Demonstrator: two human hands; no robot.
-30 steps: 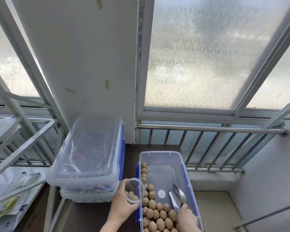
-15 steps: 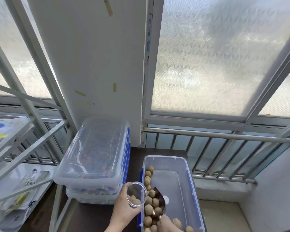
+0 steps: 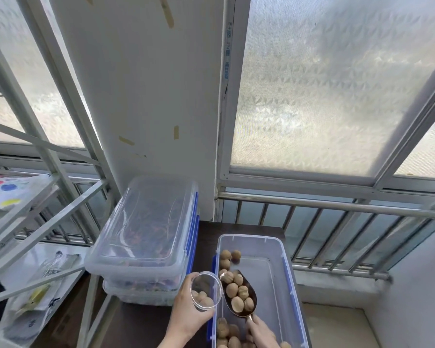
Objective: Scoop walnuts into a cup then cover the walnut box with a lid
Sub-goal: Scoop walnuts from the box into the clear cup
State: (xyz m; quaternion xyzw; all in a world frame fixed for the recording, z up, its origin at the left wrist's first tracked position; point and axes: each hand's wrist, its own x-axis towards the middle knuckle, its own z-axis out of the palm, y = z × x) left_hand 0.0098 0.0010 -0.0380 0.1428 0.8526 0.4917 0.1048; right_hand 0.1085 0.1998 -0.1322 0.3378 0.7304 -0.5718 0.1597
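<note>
A clear walnut box (image 3: 274,241) with blue side clips stands open on the dark table, with loose walnuts (image 3: 228,256) along its left side. My left hand (image 3: 186,315) grips a clear plastic cup (image 3: 206,290), tilted toward the box's left rim, with a few walnuts inside. My right hand (image 3: 260,332) holds the handle of a metal scoop (image 3: 239,293) loaded with several walnuts, raised over the box right beside the cup's mouth. No lid for this box is in view.
Two stacked clear lidded boxes (image 3: 146,237) with dark contents stand left of the cup. A metal railing (image 3: 337,207) and frosted windows run behind. A white rack frame (image 3: 48,222) and bagged items (image 3: 43,280) stand at the left.
The scoop dipped into the walnuts, came up full and moved left toward the cup. The camera view shifted slightly; the cup stayed near the box's left rim.
</note>
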